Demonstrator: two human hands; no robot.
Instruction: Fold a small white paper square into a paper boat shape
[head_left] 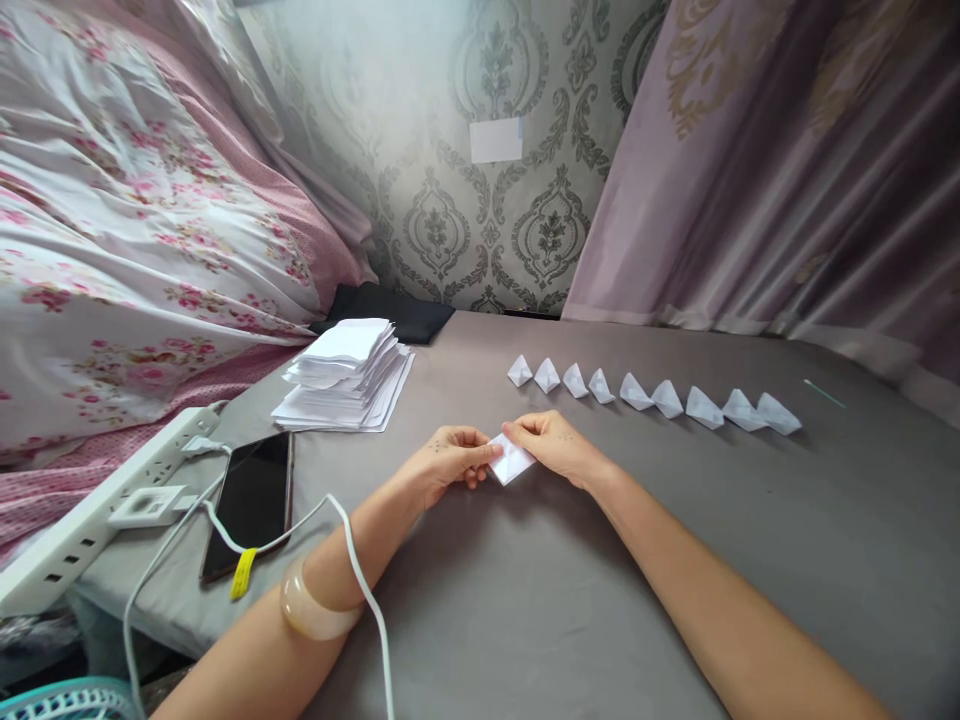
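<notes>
A small folded piece of white paper [513,466] is held between both hands above the grey tabletop [525,620]. My left hand [454,460] pinches its left corner, thumb on top and fingers curled beneath. From the other side, my right hand [551,443] grips the upper right edge, with the thumb pressed on the paper near the left thumb. Crease lines show on the paper's face. Beyond my right hand, several folded paper boats [576,380] stand in a row that runs to the right. A tall stack of white paper [349,375] lies to the left, behind my left hand.
On the left are a phone [251,500], a white power strip [105,500] and a charger [150,507]. A white cable [352,545] loops across my left forearm. A black cloth-like item [405,312] lies at the back; a cotton swab [825,393] is at far right.
</notes>
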